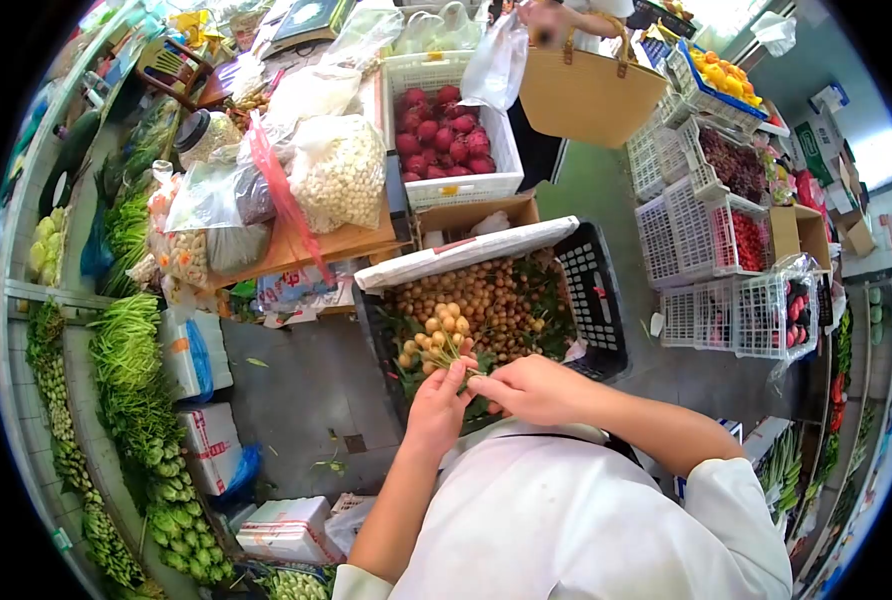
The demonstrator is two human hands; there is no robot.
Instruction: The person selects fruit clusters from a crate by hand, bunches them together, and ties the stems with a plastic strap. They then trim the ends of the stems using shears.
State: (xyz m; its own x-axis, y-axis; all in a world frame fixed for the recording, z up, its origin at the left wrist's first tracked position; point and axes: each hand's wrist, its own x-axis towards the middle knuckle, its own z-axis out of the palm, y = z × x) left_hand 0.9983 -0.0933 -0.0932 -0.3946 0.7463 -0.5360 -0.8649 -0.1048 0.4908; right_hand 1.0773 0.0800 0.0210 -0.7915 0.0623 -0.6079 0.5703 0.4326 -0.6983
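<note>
A bunch of longans [436, 342], round and tan-brown, points away from me over a black plastic crate [598, 300]. My left hand [440, 402] is closed around its stems, below the fruit. My right hand [528, 388] pinches the stem ends beside it, the fingertips of both hands close together. Inside the crate lie many more longans [506, 295] with green leaves. A white foam lid [466, 255] leans along the crate's far side. Parts of the stems are hidden by my fingers.
Beyond the crate stands a white crate [466, 188] of dragon fruit. A person's hand with a tan tote bag [588, 95] is at the back. Left is a table with bagged goods [336, 170]; right are stacked fruit crates [691, 225]. Leafy vegetables [131, 370] line the left shelf.
</note>
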